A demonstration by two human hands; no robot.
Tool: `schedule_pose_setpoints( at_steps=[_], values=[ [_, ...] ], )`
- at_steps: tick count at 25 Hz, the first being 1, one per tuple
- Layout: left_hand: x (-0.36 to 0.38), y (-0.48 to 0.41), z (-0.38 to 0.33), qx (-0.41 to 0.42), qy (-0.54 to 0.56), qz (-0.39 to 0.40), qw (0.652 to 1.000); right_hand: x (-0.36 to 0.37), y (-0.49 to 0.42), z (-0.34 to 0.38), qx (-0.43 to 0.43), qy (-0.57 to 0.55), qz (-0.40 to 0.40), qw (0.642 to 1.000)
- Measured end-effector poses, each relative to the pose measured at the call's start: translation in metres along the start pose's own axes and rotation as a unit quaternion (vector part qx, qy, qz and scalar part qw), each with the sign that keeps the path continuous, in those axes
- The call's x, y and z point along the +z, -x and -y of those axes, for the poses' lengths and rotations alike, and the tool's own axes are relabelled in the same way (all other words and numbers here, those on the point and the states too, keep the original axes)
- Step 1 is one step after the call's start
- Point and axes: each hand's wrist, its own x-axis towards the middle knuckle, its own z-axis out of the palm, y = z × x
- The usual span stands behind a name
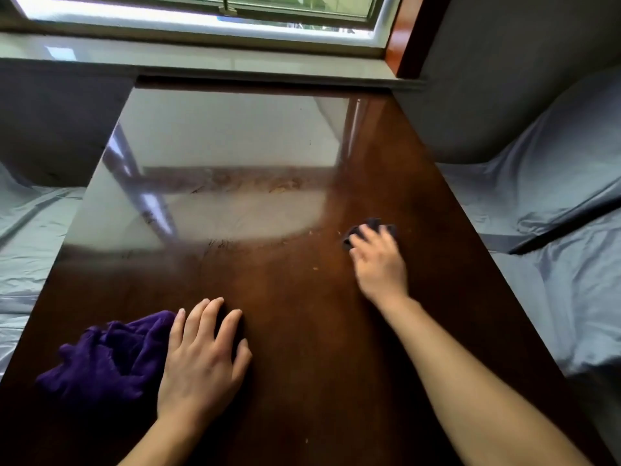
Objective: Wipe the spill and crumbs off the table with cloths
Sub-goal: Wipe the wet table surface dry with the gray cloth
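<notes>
Wiping step, mid-task by the look of it. Right hand (378, 260) is stretched out over the right-centre of the table (302, 381), fingers bunched down on a small dark cloth (373, 225) that pokes out past the fingertips. Hand is blurred, so likely mid-stroke, but direction cannot be told.

Left hand (201, 358) lies flat near the front edge, fingers spread wide, palm down. It holds nothing for certain: its outer side touches or covers the edge of the purple cloth (111, 354), which sits crumpled in a heap at front left. Whether any fabric is pinned under the palm cannot be told.

Crumbs (316, 268) are scattered as small pale specks just left of the right hand, and a few more near the front. A smeared, streaky patch (255, 183) runs across the middle of the table farther back; glare from the window (201, 8) makes its edges hard to read. Looks like spill residue not yet cleared.

Next move, as judged: sweep the dark cloth leftward and back over the specks, gather them instead of flicking them off the edge, then work the far smear. Purple cloth is probably needed for the wet part; left hand would have to close on it first.
</notes>
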Motion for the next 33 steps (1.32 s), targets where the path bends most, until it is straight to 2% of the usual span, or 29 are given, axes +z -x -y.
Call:
schedule_pose_setpoints(
  at_steps=[1,3,5,6,7,9,11,12,14,16,17,19,20,23,24,25,27,30,31,33],
  values=[
    [-0.002,-0.001,-0.001,0.002,-0.003,0.012,1.0,0.004,0.021,0.028,-0.066,-0.029,0.001,0.997],
    [-0.005,-0.001,-0.003,0.007,-0.005,0.023,1.0,0.006,0.075,0.07,-0.167,-0.083,0.092,0.978],
    [-0.006,0.001,-0.003,0.017,-0.011,0.027,0.999,-0.001,0.093,0.072,-0.24,-0.089,0.143,0.956],
    [-0.005,0.002,-0.003,0.019,-0.011,0.026,0.999,-0.005,0.085,0.056,-0.254,-0.062,0.136,0.956],
    [-0.004,0.002,-0.002,0.018,-0.01,0.025,0.999,-0.011,0.076,0.034,-0.234,-0.031,0.123,0.964],
    [-0.002,0.001,0.0,0.012,-0.009,0.021,1.0,-0.033,0.061,-0.018,-0.094,0.018,0.12,0.988],
    [0.001,0.001,-0.002,0.016,-0.014,0.017,1.0,-0.049,0.07,-0.055,0.054,0.026,0.105,0.993],
    [0.001,0.001,-0.003,0.019,-0.014,0.017,1.0,-0.049,0.085,-0.048,0.085,0.019,0.092,0.992],
    [-0.001,0.0,-0.006,0.024,-0.016,0.019,0.999,-0.032,0.127,0.005,0.034,0.008,0.093,0.995],
    [-0.004,0.003,-0.008,0.035,-0.019,0.026,0.999,-0.022,0.177,0.063,-0.089,-0.038,0.118,0.988],
    [-0.005,0.003,-0.008,0.04,-0.02,0.028,0.999,-0.027,0.196,0.075,-0.137,-0.058,0.128,0.981],
    [-0.006,0.003,-0.005,0.046,-0.019,0.027,0.998,-0.042,0.198,0.045,-0.192,-0.043,0.121,0.973],
    [-0.006,0.003,-0.005,0.047,-0.02,0.025,0.998,-0.05,0.192,0.017,-0.16,-0.011,0.102,0.982],
    [-0.004,0.002,-0.006,0.048,-0.015,0.014,0.999,-0.082,0.163,-0.052,0.074,0.053,0.04,0.995],
    [-0.003,0.002,-0.006,0.053,-0.013,0.013,0.998,-0.082,0.159,-0.05,0.122,0.056,0.042,0.99],
    [-0.004,0.003,-0.006,0.059,-0.013,0.014,0.998,-0.075,0.162,-0.031,0.13,0.048,0.06,0.989],
    [-0.008,0.004,-0.008,0.065,-0.011,0.015,0.998,-0.052,0.191,0.041,0.021,0.018,0.109,0.994],
    [-0.02,0.006,-0.007,0.068,0.0,0.02,0.998,-0.028,0.264,0.14,-0.182,-0.082,0.094,0.975],
    [-0.024,0.009,-0.004,0.077,-0.006,0.018,0.997,-0.031,0.273,0.147,-0.214,-0.106,0.094,0.966],
    [-0.038,0.017,0.015,0.087,-0.036,0.011,0.995,-0.044,0.27,0.123,-0.227,-0.082,0.102,0.965]
  ],
)
